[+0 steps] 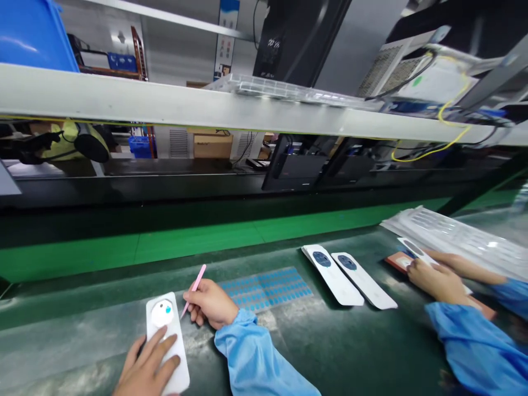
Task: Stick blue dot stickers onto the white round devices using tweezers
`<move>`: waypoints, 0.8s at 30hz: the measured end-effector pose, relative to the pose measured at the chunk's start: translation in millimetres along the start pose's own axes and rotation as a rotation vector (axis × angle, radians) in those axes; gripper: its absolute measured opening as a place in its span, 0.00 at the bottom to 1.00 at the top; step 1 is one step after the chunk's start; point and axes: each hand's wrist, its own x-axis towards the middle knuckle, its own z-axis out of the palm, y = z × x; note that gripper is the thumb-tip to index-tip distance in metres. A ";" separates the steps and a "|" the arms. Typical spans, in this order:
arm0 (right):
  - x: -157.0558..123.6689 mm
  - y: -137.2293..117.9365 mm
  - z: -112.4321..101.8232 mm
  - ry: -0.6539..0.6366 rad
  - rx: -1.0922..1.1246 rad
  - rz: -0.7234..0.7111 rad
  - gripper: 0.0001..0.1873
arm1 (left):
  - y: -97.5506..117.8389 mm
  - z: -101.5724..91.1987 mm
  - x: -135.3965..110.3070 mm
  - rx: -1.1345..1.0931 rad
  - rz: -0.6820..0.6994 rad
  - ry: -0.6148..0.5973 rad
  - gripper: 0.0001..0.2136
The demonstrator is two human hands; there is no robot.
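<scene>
- The counter (330, 352) is covered in a dark green mat with a smooth, slightly scuffed surface and pale dusty smears near me; a brighter green band (198, 242) runs along its far side.
- Beyond it, a long white shelf (165, 96) crosses my view, carrying a clear ribbed plastic tray (289, 91), with a blue bin (33, 33) at its left end. Under it I see black monitors (289, 165), a cardboard box (212, 146), a blue crate (140, 147) and a looping yellow cable (429, 148).
- My left hand (146, 363) lies open, fingers spread, pressing down on a rounded white card (181, 374) on the mat in front of me.
- Near the card's top end sits a smooth round white piece (162, 313) with a small blue spot.
- My right hand (210, 302) is closed in a pinch on slim pink tweezers (194, 287), their tip just at the card's edge.
- Beside that hand lies a sheet of small blue labels (266, 289).
- Further right, two white cards with dark blue circles (346, 278) lie side by side.
- At the right, another person's hands (437, 278) work over a white card, near a stack of clear film sheets (445, 236).
</scene>
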 end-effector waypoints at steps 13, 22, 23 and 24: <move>17.9 9.3 -2.3 -0.056 -0.023 0.010 0.13 | -147.6 -72.4 193.1 0.127 -0.303 -0.264 0.05; 16.3 6.2 -0.8 -0.041 -0.034 0.001 0.16 | -92.2 -57.6 147.3 -0.023 -0.127 -0.072 0.10; 18.1 7.2 -1.5 -0.041 -0.029 -0.006 0.17 | -78.2 -49.4 132.4 -0.048 -0.089 -0.061 0.10; 19.6 8.4 -2.5 -0.045 -0.027 -0.007 0.17 | -65.5 -39.9 117.9 -0.067 -0.062 -0.046 0.10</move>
